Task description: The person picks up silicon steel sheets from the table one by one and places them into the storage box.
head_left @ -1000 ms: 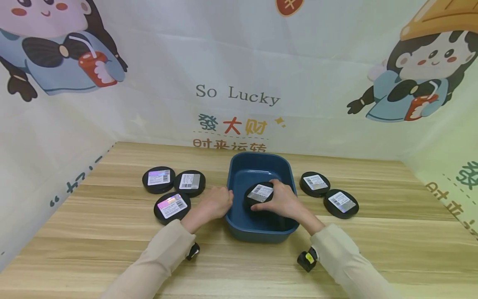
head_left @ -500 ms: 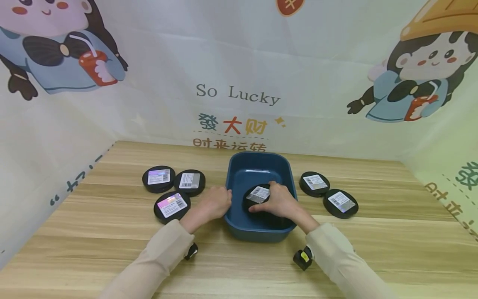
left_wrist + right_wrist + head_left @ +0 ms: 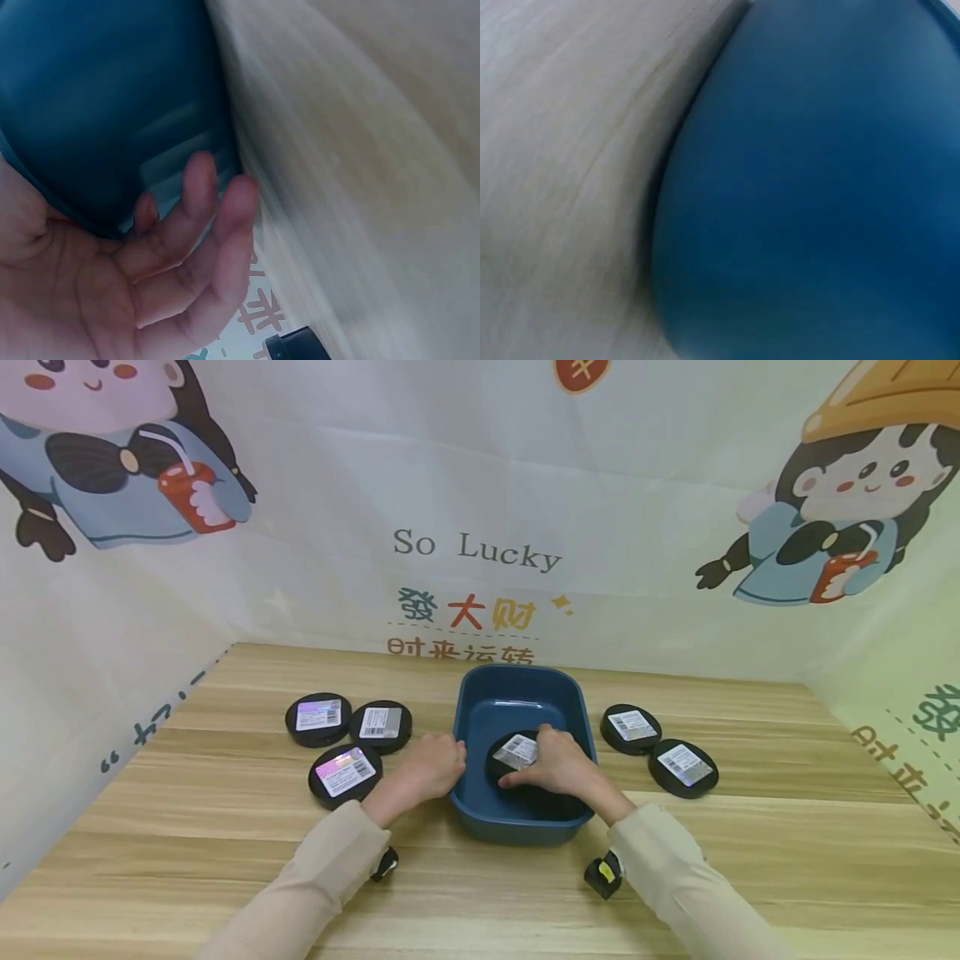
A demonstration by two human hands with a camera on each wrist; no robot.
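Note:
A blue rectangular plastic tub (image 3: 517, 835) stands on the wooden table. My left hand (image 3: 431, 768) grips its left rim; in the left wrist view that hand's bent fingers (image 3: 199, 202) lie along the tub's outer wall (image 3: 105, 82). Inside the tub, my right hand (image 3: 558, 764) holds a flat, round black container (image 3: 517, 752) by its edge, thumb on the near side and fingers on the far side. A white and silver barcode label faces up on it. The right wrist view has only the tub's outside wall (image 3: 802, 187) and the table, with the hand hidden.
Left of the tub lie three matching containers, a back one (image 3: 318, 720), one beside it (image 3: 381, 727) and a nearer one (image 3: 346, 775). On the right are two more, one farther (image 3: 632, 728) and one nearer (image 3: 683, 768). A printed cloth (image 3: 480, 485) hangs behind the table.
My right hand and the black container in it have moved slightly left and a little lower inside the tub. The left hand has stayed nearly still on the rim.

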